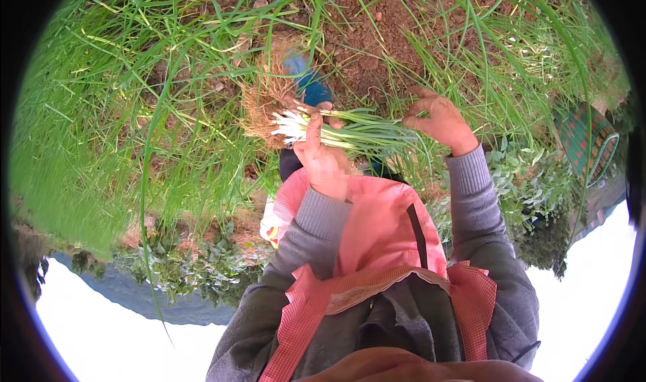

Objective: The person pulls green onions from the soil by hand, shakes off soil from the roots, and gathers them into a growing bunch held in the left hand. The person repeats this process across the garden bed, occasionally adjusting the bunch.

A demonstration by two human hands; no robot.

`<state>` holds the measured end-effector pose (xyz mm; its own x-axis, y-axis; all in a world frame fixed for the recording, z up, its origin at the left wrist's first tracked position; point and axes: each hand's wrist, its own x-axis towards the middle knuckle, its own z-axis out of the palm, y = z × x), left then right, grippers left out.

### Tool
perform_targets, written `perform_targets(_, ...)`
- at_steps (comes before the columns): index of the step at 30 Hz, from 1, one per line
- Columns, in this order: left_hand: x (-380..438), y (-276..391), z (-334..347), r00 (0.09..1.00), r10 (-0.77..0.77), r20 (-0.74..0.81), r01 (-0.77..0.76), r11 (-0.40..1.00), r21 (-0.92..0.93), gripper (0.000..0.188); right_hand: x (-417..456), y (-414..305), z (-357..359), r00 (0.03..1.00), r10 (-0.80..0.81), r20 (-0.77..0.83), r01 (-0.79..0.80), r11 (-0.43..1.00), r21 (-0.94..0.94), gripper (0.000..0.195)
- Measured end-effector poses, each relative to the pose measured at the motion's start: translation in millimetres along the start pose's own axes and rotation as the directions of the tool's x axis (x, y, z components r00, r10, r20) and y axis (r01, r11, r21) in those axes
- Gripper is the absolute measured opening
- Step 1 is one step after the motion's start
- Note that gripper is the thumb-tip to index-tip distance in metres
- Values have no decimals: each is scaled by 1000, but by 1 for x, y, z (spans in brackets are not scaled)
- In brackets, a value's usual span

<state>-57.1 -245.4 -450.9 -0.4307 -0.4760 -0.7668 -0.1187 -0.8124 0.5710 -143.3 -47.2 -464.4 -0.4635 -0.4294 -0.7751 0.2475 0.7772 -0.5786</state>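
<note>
My left hand (323,160) grips a bunch of spring onions (363,129) across its white stems, the fingers wrapped around the bunch. Tangled brown roots (263,110) stick out to the left, and the long green leaves point right. At the leaf tips is my right hand (441,122), its fingers bent and apart, with nothing visible held between them. Whether its thumb touches a leaf cannot be seen clearly. Beneath the bunch, a blue boot (315,89) shows in part.
Growing green onion-like plants (101,119) stand thick on the left and in front. Bare reddish-brown soil (368,44) lies ahead. A pink checked apron (383,220) covers my lap. A green patterned cloth item (588,142) sits at the right, near leafy plants (535,180).
</note>
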Motion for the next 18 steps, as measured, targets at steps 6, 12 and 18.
perform_targets(6, -23, 2, -14, 1000, -16, -9, 17, 999, 35, 32, -53, 38, 36, 993, 69, -91, -93, 953, -288, 30)
perform_targets(12, -125, 7, -19, 968, -200, 154, 156, 953, 260, 28, -111, -47, 50, 975, -127, -182, 169, 956, 240, 37)
perform_targets(18, -224, 10, -9, 887, -322, 331, 167, 892, 420, 23, -199, -86, 54, 995, -33, -96, 90, 721, 687, 22)
